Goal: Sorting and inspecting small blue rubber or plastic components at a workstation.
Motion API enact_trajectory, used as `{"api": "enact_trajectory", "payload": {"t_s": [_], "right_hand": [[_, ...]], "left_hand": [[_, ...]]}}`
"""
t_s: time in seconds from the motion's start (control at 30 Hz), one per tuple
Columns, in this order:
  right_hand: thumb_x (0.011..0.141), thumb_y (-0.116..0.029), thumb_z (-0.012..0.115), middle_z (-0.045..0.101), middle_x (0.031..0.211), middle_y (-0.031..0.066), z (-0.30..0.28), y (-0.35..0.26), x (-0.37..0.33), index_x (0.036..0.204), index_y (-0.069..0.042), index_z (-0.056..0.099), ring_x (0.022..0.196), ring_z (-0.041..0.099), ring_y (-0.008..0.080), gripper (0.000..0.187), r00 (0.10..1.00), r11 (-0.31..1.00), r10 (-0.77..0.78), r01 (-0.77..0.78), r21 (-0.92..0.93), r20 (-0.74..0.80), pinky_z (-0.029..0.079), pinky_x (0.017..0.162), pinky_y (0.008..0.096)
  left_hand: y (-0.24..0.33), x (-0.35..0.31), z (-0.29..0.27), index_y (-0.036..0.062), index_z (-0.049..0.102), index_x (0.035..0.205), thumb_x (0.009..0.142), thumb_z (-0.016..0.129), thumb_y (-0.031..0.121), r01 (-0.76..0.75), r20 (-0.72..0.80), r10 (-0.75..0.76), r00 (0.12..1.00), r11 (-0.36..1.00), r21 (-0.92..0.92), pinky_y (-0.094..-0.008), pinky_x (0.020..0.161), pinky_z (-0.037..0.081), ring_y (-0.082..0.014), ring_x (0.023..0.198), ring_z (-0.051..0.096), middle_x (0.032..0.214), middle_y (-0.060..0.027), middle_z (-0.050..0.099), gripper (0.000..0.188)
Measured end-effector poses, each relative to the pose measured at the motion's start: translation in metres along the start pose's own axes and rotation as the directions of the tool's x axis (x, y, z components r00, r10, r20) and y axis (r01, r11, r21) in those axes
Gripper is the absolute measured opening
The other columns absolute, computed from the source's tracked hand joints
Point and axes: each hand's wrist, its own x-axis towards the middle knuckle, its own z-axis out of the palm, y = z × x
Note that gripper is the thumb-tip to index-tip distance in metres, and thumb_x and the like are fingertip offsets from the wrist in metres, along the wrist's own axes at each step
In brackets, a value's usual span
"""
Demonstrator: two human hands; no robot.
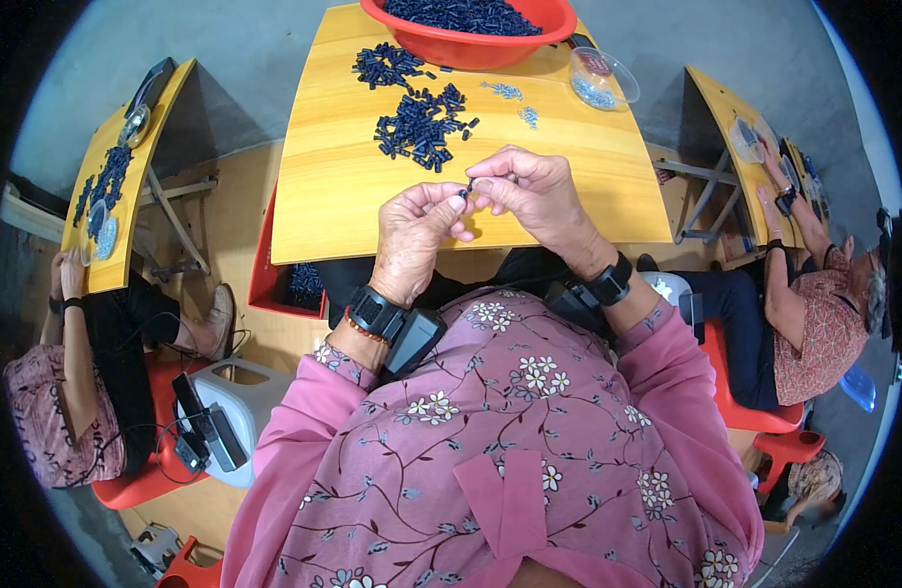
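Above the near edge of the yellow wooden table [343, 211], my two hands meet fingertip to fingertip. A small dark cylindrical piece [463, 193] is pinched between the thumb and fingers of my left hand [418, 227]. My right hand [539, 196] pinches at the same spot; whatever lies between its fingertips is too small to make out. Just beyond my hands is a loose pile of short dark-blue cylindrical pieces [421, 127], and a smaller pile [387, 66] lies behind it. Tiny silvery metal parts [505, 90] lie in two little heaps to the right.
A red basin [470, 49] full of dark pieces stands at the far edge. Beside it is a clear round tub [617, 78] with silvery parts. A red crate [284, 265] sits below the table's left side. People work at tables on the left [137, 147] and right [740, 127].
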Motion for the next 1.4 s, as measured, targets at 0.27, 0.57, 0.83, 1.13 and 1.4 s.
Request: {"api": "enact_trajectory", "payload": {"t_s": [0.27, 0.57, 0.83, 1.13, 1.4], "right_hand": [[0.088, -0.001, 0.065, 0.07, 0.085, 0.0064, 0.001, 0.005, 0.001, 0.101, 0.003, 0.068, 0.075, 0.067, 0.0092, 0.014, 1.0, 0.997, -0.023, 0.022, -0.077, -0.011, 0.054, 0.067, 0.0216], [0.089, -0.003, 0.065, 0.07, 0.082, 0.0067, 0.004, 0.006, 0.002, 0.1, 0.004, 0.068, 0.071, 0.066, 0.0082, 0.013, 1.0, 0.998, 0.011, -0.012, -0.066, -0.015, 0.054, 0.064, 0.0215], [0.087, -0.002, 0.065, 0.068, 0.08, 0.0068, 0.005, 0.0, 0.004, 0.093, 0.004, 0.067, 0.069, 0.065, 0.0083, 0.009, 1.0, 0.989, -0.015, 0.016, -0.145, 0.01, 0.053, 0.062, 0.022], [0.085, 0.004, 0.065, 0.059, 0.082, 0.0039, 0.004, -0.002, -0.003, 0.093, 0.004, 0.068, 0.072, 0.058, 0.0092, 0.009, 0.988, 0.918, -0.105, 0.141, -0.37, 0.115, 0.048, 0.066, 0.0227], [0.084, 0.0, 0.067, 0.061, 0.096, 0.0054, -0.005, -0.016, -0.005, 0.118, 0.004, 0.06, 0.081, 0.063, 0.0089, 0.035, 0.99, 0.982, 0.131, -0.122, -0.142, 0.06, 0.052, 0.075, 0.0226]], "left_hand": [[0.003, -0.002, 0.002, -0.0036, 0.062, 0.104, 0.092, 0.063, 0.009, -0.024, 0.021, 0.024, 0.999, 1.0, 0.012, -0.0256, 0.065, 0.054, -0.0141, 0.075, 0.065, 0.095, -0.0151, 0.07, 0.017], [0.002, -0.001, 0.001, -0.0033, 0.063, 0.102, 0.093, 0.063, 0.009, 0.0, 0.01, 0.0, 1.0, 1.0, 0.022, -0.0258, 0.062, 0.054, -0.0129, 0.071, 0.064, 0.092, -0.0126, 0.07, 0.016], [-0.002, -0.001, 0.004, -0.0043, 0.063, 0.1, 0.093, 0.062, 0.007, -0.036, -0.006, 0.037, 0.999, 0.999, 0.031, -0.0254, 0.062, 0.054, -0.0124, 0.071, 0.063, 0.089, -0.0106, 0.068, 0.014], [-0.004, -0.006, 0.007, -0.0045, 0.062, 0.1, 0.093, 0.06, 0.003, -0.024, -0.032, 0.027, 0.999, 0.995, 0.094, -0.0273, 0.063, 0.056, -0.0123, 0.068, 0.062, 0.088, -0.0108, 0.068, 0.011], [-0.001, -0.001, 0.002, -0.0042, 0.064, 0.099, 0.093, 0.061, 0.006, 0.012, 0.002, -0.012, 1.0, 0.995, -0.098, -0.0299, 0.066, 0.057, -0.0132, 0.068, 0.063, 0.088, -0.0095, 0.068, 0.012]]}}
